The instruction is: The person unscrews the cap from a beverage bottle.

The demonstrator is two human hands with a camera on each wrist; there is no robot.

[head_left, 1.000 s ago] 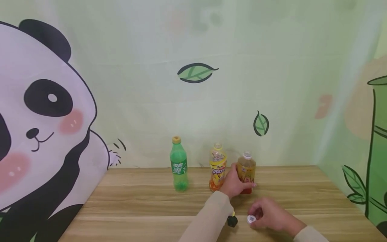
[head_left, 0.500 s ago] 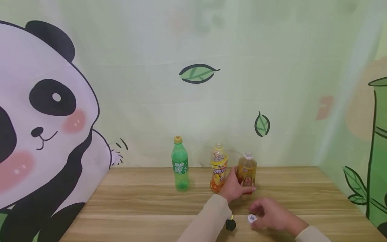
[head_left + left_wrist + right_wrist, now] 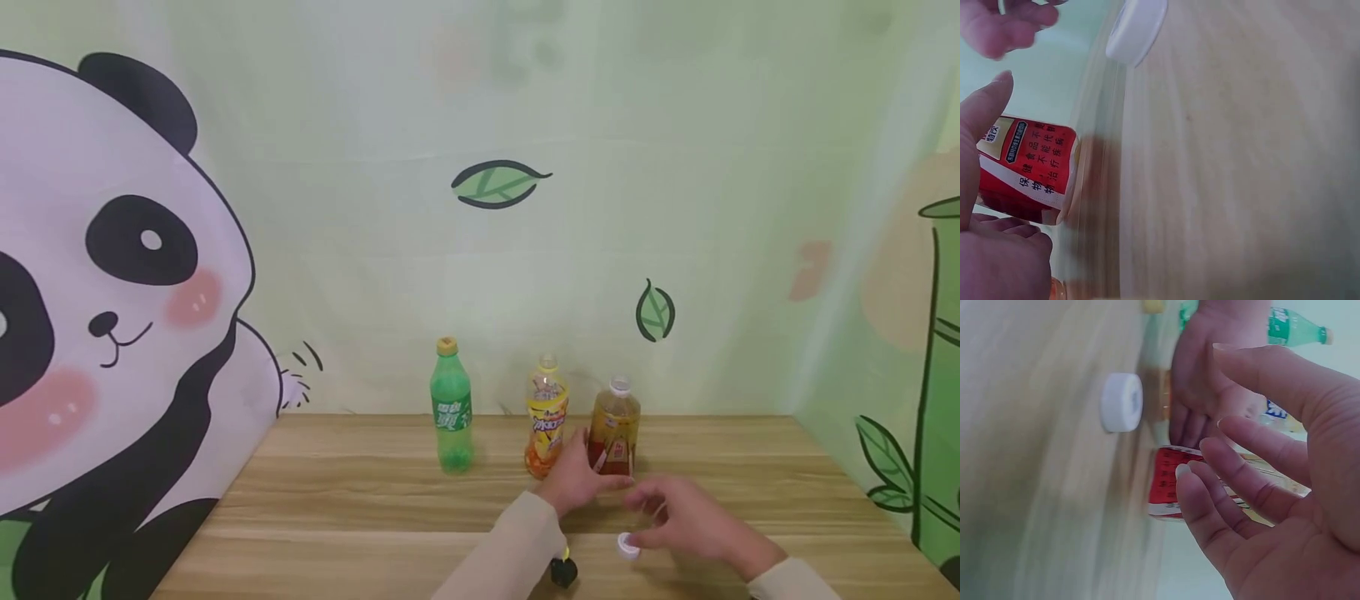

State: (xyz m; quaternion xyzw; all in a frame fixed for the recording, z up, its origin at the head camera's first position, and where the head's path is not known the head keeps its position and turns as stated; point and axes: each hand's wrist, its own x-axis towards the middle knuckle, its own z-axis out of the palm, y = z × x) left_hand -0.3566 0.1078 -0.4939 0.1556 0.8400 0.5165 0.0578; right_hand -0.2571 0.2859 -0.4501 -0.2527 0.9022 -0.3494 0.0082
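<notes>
A white bottle cap (image 3: pixel 628 547) rests on the table, its hollow side up in the head view. Just above and right of it is my right hand (image 3: pixel 693 523); the right wrist view has the cap (image 3: pixel 1122 403) apart from those loosely bent fingers (image 3: pixel 1207 515). My left hand (image 3: pixel 576 479) stands spread at the lower left of a capless bottle (image 3: pixel 617 425) of reddish-brown drink. In the left wrist view its thumb and fingers lie either side of the bottle's red label (image 3: pixel 1029 162); contact cannot be told.
An orange drink bottle (image 3: pixel 547 421) without a cap stands left of the brown one. Further left is a green soda bottle (image 3: pixel 452 417) with a yellow cap. A small black object (image 3: pixel 564 572) is at my left cuff. A panda-print cloth (image 3: pixel 360 250) backs the wooden table (image 3: pixel 360 500).
My right hand has let go of the white cap and lifted off it. My left hand has loosened from the brown drink bottle and drawn slightly down and back. The head view has shifted a little.
</notes>
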